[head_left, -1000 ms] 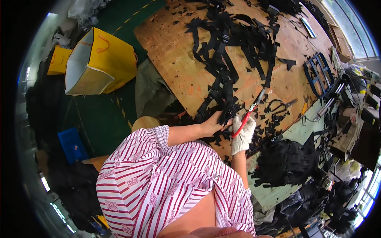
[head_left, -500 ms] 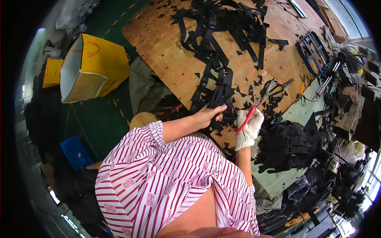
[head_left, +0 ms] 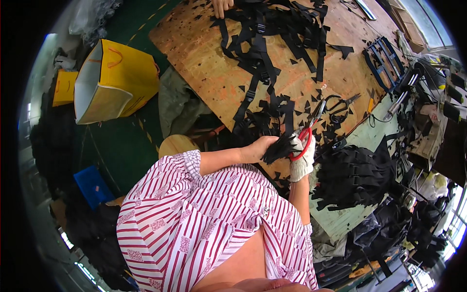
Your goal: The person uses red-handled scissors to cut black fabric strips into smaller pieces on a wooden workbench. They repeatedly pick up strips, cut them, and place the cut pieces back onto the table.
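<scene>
Straps (head_left: 278, 150) — gripped in left hand (head_left: 259, 149), ends now fanned toward right hand (head_left: 303, 160) | gloved, gripping red scissors (head_left: 310, 130) aimed away | co-worker's hand (head_left: 223, 8) newly in view beyond both — grip unclear

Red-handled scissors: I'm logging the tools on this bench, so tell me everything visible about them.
The red-handled scissors have looped, smooth handles that look plastic-coated and greyish, metallic-looking blades. The right hand, in a whitish knit glove, holds them by the handles. The blades point away from the person, angled slightly right, over the wooden tabletop. Dark scissors lie to their right. How far the blades are parted is unclear.
</scene>
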A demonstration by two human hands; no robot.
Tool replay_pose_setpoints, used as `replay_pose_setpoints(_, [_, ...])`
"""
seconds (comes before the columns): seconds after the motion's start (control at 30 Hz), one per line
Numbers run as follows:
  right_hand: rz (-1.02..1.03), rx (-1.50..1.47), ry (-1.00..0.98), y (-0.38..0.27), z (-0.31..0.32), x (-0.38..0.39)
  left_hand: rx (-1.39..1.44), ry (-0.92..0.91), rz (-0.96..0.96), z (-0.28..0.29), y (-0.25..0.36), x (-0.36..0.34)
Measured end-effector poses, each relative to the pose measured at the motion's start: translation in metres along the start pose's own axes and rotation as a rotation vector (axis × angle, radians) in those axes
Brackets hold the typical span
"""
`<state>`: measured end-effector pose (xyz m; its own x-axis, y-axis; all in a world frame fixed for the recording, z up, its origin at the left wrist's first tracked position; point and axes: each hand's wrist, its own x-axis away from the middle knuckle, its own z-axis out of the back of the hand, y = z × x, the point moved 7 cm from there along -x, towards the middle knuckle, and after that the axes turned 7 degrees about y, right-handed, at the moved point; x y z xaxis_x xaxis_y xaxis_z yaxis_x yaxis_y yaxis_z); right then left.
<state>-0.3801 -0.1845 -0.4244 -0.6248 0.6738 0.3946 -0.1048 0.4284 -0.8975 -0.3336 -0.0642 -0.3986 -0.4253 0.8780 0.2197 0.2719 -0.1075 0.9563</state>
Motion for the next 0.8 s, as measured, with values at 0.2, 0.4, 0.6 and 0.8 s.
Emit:
replay_pose_setpoints(0.2, [0.189, 0.215, 0.018, -0.036, -0.004, 0.009, 0.109, 0.029, 0.158, 0.017, -0.013, 0.004])
replay_pose_setpoints(0.4, [0.067, 0.575, 0.038, -0.035, -0.008, 0.032, 0.984, 0.145, 0.586, 0.003, -0.034, -0.010])
replay_pose_setpoints(0.6, [0.323, 0.456, -0.041, -0.018, -0.007, 0.071, 1.042, 0.214, 0.643, 0.011, -0.051, -0.027])
replay_pose_setpoints(0.8, [0.193, 0.313, 0.125, 0.003, 0.015, 0.070, 1.018, 0.282, 0.594, 0.028, -0.028, -0.029])
